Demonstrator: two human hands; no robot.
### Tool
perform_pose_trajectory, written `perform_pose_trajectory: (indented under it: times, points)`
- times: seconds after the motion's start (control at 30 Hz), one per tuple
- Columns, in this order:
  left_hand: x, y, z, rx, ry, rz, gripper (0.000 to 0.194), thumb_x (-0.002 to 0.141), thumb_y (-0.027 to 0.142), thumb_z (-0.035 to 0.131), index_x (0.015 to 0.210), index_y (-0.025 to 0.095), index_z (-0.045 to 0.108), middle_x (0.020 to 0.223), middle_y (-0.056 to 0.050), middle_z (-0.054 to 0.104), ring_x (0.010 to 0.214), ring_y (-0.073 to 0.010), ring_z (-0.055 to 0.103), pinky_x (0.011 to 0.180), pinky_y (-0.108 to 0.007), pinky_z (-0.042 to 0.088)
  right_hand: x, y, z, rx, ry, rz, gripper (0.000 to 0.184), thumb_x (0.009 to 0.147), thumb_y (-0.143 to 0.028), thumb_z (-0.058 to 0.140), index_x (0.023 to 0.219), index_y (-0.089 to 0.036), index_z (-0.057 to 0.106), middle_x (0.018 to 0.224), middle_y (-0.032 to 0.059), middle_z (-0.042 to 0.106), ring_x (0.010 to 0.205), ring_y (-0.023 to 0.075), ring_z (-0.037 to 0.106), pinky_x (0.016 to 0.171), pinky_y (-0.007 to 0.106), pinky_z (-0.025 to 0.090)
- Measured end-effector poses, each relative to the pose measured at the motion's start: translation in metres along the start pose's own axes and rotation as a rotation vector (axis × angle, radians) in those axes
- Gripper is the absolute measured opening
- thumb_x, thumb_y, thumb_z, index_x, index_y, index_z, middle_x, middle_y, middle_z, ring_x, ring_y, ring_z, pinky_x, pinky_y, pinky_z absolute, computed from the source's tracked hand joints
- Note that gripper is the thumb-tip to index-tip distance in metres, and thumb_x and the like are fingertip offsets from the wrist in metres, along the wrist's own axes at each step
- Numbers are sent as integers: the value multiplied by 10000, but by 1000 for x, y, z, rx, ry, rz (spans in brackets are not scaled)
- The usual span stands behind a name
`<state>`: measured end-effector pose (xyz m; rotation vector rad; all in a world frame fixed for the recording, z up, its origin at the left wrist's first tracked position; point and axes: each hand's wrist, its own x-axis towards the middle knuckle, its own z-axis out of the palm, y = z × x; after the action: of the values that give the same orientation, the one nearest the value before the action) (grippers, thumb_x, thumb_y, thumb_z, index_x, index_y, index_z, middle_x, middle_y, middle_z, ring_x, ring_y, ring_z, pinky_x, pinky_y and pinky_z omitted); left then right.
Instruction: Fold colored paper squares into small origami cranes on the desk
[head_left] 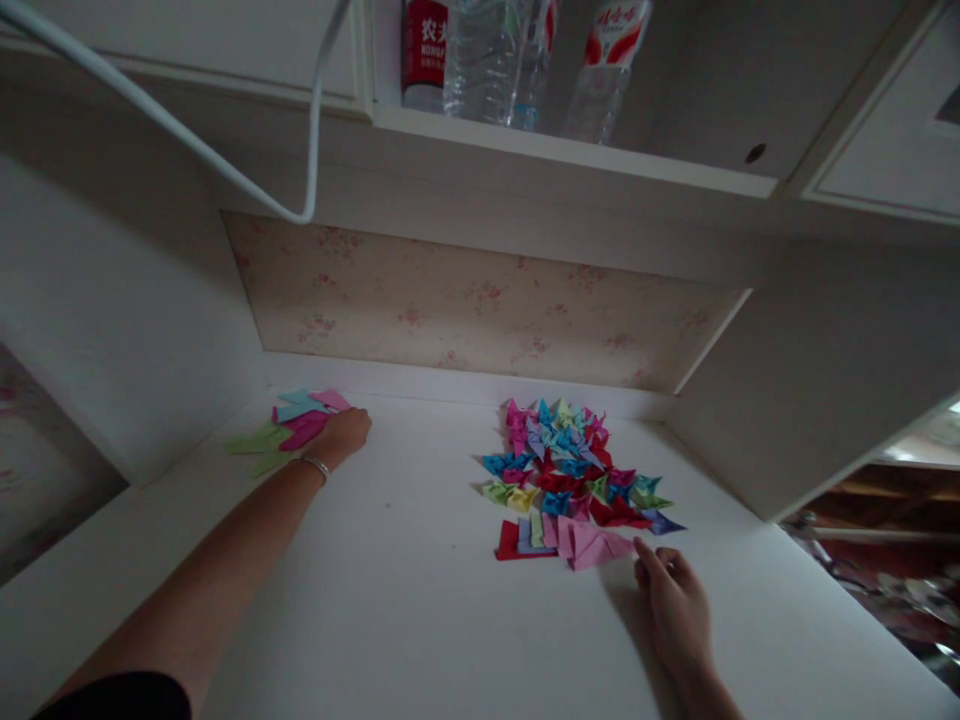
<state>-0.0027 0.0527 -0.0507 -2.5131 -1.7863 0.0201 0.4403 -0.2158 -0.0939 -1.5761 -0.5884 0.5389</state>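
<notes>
At the back left, my left hand [346,431] curls over a loose pile of folded paper, right beside a magenta folded paper [302,430]. Its fingertips are hidden, so I cannot make out what is between them. Light green papers [259,441] and a light blue paper [298,402] lie in the same pile. My right hand [675,605] pinches the pointed tip of a pink folded paper [596,545]. That piece overlaps a row of flat folded papers, with a red folded paper [508,540] at its left end. Just behind are several colourful origami cranes [570,470], packed closely together.
The white desktop [405,600] sits in a recess between side panels. A shelf [570,155] overhead holds several plastic bottles [480,60]. A white cable [225,170] hangs at the upper left. Beyond the right edge is a cluttered area [885,560].
</notes>
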Motion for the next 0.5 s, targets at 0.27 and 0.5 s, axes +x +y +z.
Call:
perform_pose_trajectory:
  times: [0.27, 0.5]
  points:
    - [11, 1, 16, 17, 68, -85, 290, 868, 121, 469, 1132, 87, 585, 1223, -166, 556, 1123, -250, 535, 945, -422, 419, 2, 9, -2, 55, -36, -18, 428, 712, -507, 688, 611, -201, 408, 490, -78, 447, 459, 84, 354, 439, 200, 271]
    - [-2, 14, 18, -61, 42, 89, 170, 886, 191, 513, 982, 108, 627, 1010, -109, 637, 956, -212, 596, 854, -396, 467, 4, 9, -1, 81, -6, -39, 417, 692, -485, 710, 607, -200, 418, 479, -78, 454, 440, 79, 358, 427, 199, 260]
